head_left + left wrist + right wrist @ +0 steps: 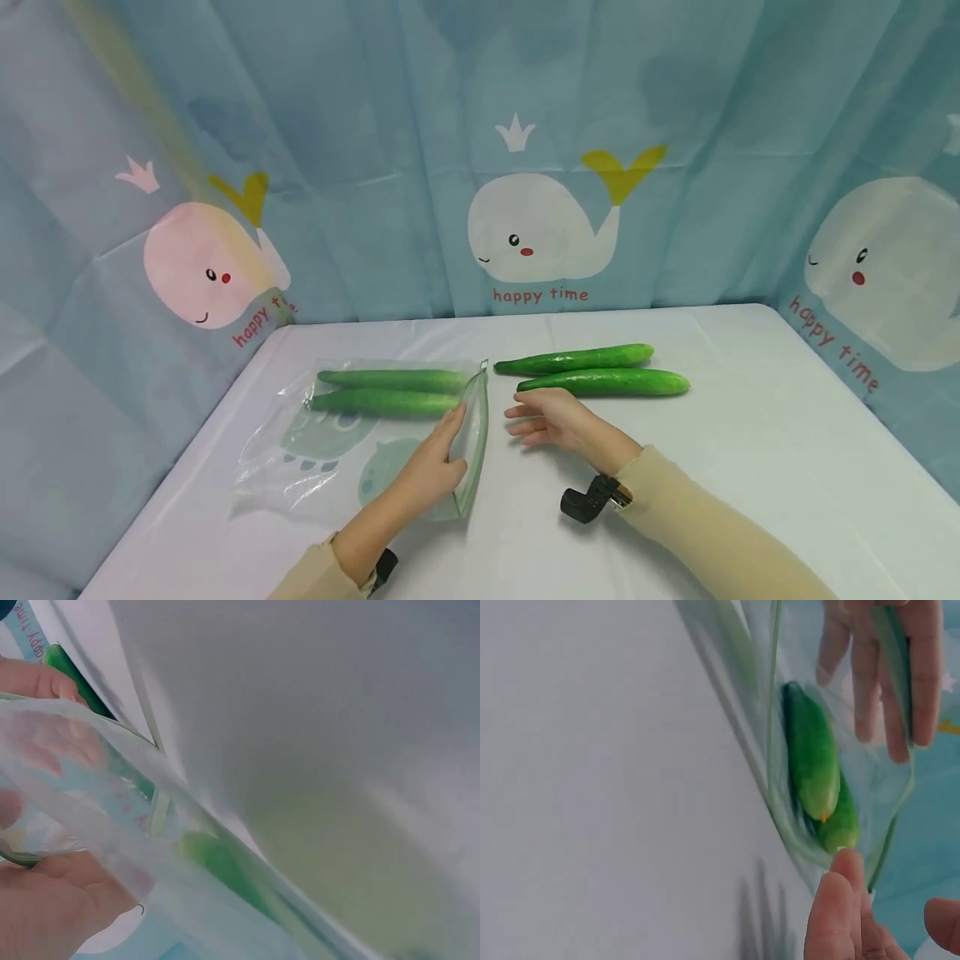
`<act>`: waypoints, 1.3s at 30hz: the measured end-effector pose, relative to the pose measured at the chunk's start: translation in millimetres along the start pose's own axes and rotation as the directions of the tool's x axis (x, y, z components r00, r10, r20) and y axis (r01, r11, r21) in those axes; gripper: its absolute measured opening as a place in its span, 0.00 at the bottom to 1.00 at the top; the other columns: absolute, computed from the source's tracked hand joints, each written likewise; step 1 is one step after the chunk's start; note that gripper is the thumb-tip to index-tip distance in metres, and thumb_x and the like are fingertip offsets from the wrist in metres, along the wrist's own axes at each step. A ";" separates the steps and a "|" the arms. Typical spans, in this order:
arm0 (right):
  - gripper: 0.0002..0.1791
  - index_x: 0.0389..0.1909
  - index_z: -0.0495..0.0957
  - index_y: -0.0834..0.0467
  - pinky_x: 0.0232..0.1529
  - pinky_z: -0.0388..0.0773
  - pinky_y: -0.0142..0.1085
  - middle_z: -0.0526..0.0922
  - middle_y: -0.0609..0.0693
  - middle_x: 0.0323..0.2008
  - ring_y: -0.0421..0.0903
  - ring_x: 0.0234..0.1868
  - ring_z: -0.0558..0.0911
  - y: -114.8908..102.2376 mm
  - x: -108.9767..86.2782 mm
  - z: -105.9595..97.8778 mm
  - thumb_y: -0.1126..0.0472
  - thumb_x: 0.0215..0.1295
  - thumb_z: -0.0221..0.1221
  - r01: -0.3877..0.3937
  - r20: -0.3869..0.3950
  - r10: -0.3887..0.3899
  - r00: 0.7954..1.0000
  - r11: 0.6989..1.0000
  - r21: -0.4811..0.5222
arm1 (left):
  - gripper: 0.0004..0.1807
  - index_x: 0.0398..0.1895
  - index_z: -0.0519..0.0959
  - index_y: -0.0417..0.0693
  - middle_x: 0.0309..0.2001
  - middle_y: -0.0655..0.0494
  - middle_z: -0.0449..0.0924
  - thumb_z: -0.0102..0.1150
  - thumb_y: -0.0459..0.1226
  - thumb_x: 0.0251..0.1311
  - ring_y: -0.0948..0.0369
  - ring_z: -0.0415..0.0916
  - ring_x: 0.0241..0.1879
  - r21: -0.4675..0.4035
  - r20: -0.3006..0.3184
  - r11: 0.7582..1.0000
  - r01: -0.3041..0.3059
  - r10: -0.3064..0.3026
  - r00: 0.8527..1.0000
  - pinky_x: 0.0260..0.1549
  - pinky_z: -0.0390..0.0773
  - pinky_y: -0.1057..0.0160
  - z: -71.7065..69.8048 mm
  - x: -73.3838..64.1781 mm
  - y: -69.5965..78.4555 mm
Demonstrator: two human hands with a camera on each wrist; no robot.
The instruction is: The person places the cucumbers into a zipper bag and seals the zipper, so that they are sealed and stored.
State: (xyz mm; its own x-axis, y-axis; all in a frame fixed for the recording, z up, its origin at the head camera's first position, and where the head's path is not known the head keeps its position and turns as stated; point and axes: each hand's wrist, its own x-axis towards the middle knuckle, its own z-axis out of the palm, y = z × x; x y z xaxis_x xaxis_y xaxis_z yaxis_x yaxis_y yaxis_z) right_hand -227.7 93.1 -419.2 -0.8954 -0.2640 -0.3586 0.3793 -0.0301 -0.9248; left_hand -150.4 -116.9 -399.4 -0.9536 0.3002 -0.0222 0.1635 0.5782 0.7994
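Note:
A clear zip bag [288, 479] with green prints and a green edge strip lies flat, its mouth facing right and held apart. Two cucumbers [386, 402] are inside it, side by side. At the mouth, my left hand [429, 475] props up the upper layer with straight fingers, the thumb standing apart. In the right wrist view those left fingers [866, 682] show at the raised edge. My right hand [551, 423] hovers just right of the mouth, holding nothing. Right behind it lie two more cucumbers, a front one [611, 382] and a back one [581, 359].
A white-covered table [750, 450] carries everything. Blue curtains [375, 167] with whale prints hang behind it and along both sides. A black wrist camera [588, 500] sits on the right wrist.

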 end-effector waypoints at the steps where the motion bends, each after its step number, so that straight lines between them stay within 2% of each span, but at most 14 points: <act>1: 0.25 0.65 0.64 0.71 0.33 0.83 0.39 0.83 0.63 0.47 0.49 0.34 0.86 -0.3 -3.0 -4.4 0.61 0.73 0.50 0.008 -0.009 -0.008 1.000 1.000 -0.009 | 0.41 0.76 0.48 0.38 0.75 0.39 0.46 0.44 0.25 0.56 0.42 0.40 0.74 -0.003 0.002 1.000 0.002 -0.002 1.000 0.67 0.45 0.37 0.0 -0.2 -0.9; 5: 0.26 0.65 0.64 0.71 0.33 0.82 0.37 0.83 0.58 0.45 0.45 0.33 0.84 -2.2 -15.1 -23.5 0.59 0.73 0.51 0.045 -0.014 -0.045 0.999 0.998 -0.037 | 0.41 0.77 0.48 0.39 0.75 0.40 0.46 0.44 0.26 0.57 0.43 0.39 0.74 -0.006 -0.002 1.000 0.004 -0.004 1.000 0.67 0.44 0.38 -0.3 0.6 -3.5; 9: 0.30 0.67 0.60 0.72 0.36 0.82 0.37 0.82 0.55 0.45 0.43 0.36 0.84 -3.5 -27.2 -41.8 0.58 0.73 0.51 0.087 0.016 -0.086 0.996 0.993 -0.078 | 0.41 0.77 0.48 0.40 0.75 0.41 0.46 0.44 0.26 0.57 0.44 0.39 0.74 -0.003 -0.006 1.000 0.006 -0.006 1.000 0.67 0.44 0.38 -1.0 0.5 -2.9; 14: 0.30 0.68 0.60 0.72 0.41 0.81 0.40 0.81 0.60 0.49 0.46 0.41 0.84 -5.9 -38.9 -61.4 0.58 0.73 0.51 0.152 0.009 -0.153 0.988 0.972 -0.182 | 0.41 0.76 0.48 0.39 0.75 0.39 0.46 0.44 0.25 0.57 0.42 0.39 0.74 -0.007 0.000 1.000 0.002 -0.002 1.000 0.67 0.43 0.37 -2.3 -2.0 1.5; 20: 0.29 0.67 0.63 0.70 0.47 0.79 0.44 0.78 0.63 0.55 0.53 0.49 0.81 -14.0 -55.0 -81.8 0.57 0.72 0.54 0.231 -0.032 -0.263 0.964 0.894 -0.383 | 0.40 0.77 0.48 0.40 0.75 0.40 0.45 0.43 0.26 0.58 0.43 0.38 0.74 -0.018 0.014 1.000 0.011 -0.011 1.000 0.67 0.43 0.37 -2.7 -1.3 2.6; 26: 0.32 0.68 0.62 0.69 0.50 0.78 0.47 0.75 0.66 0.58 0.57 0.55 0.78 -16.6 -63.4 -105.1 0.56 0.70 0.57 0.278 -0.030 -0.333 0.942 0.829 -0.486 | 0.40 0.77 0.47 0.39 0.75 0.40 0.45 0.43 0.26 0.58 0.43 0.38 0.74 -0.023 0.018 1.000 0.014 -0.014 1.000 0.67 0.43 0.37 -2.2 0.1 0.0; 29: 0.32 0.69 0.62 0.68 0.51 0.77 0.43 0.74 0.66 0.58 0.59 0.58 0.75 -15.0 -64.4 -119.6 0.56 0.69 0.58 0.318 -0.016 -0.387 0.922 0.779 -0.540 | 0.40 0.77 0.47 0.40 0.76 0.41 0.45 0.43 0.26 0.59 0.44 0.38 0.74 -0.022 0.018 1.000 0.015 -0.014 1.000 0.67 0.43 0.38 -1.9 0.1 -0.2; 32: 0.32 0.68 0.64 0.67 0.52 0.76 0.44 0.74 0.66 0.58 0.62 0.59 0.73 -13.3 -63.5 -134.1 0.57 0.68 0.59 0.361 0.002 -0.454 0.891 0.707 -0.608 | 0.40 0.77 0.47 0.40 0.76 0.41 0.45 0.43 0.26 0.58 0.44 0.38 0.74 -0.029 0.021 0.999 0.014 -0.014 1.000 0.67 0.43 0.38 -1.8 0.2 -0.3; 34: 0.32 0.68 0.64 0.66 0.52 0.73 0.49 0.73 0.66 0.60 0.63 0.60 0.71 -11.7 -61.6 -143.5 0.58 0.67 0.60 0.384 0.022 -0.489 0.872 0.655 -0.651 | 0.40 0.77 0.47 0.40 0.76 0.40 0.45 0.43 0.26 0.58 0.43 0.38 0.74 -0.031 0.021 0.999 0.013 -0.013 1.000 0.67 0.43 0.37 -1.7 0.1 0.0; 37: 0.33 0.68 0.65 0.66 0.55 0.66 0.61 0.68 0.68 0.64 0.68 0.63 0.65 -9.8 -57.5 -157.4 0.59 0.65 0.62 0.406 0.064 -0.528 0.847 0.563 -0.720 | 0.41 0.77 0.47 0.40 0.75 0.38 0.45 0.43 0.26 0.58 0.43 0.39 0.74 -0.027 0.019 1.000 0.016 -0.015 1.000 0.67 0.44 0.37 -1.6 0.1 0.0; 39: 0.34 0.68 0.65 0.66 0.57 0.60 0.67 0.64 0.69 0.66 0.70 0.66 0.60 -9.7 -54.8 -165.7 0.59 0.63 0.63 0.409 0.081 -0.536 0.840 0.529 -0.743 | 0.41 0.77 0.48 0.41 0.75 0.38 0.45 0.44 0.26 0.57 0.42 0.39 0.74 -0.025 0.017 1.000 0.017 -0.017 1.000 0.66 0.44 0.36 -1.8 -0.2 0.3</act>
State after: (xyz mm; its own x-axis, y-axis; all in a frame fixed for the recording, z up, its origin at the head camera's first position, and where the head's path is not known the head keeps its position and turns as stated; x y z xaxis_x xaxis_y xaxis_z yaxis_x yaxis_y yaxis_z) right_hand -221.0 267.7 -411.6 -0.9367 -0.2842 0.2044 -0.3391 0.5925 -0.7307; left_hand -150.7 -118.1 -398.0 -0.9517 0.3035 -0.0457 0.1409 0.5643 0.8135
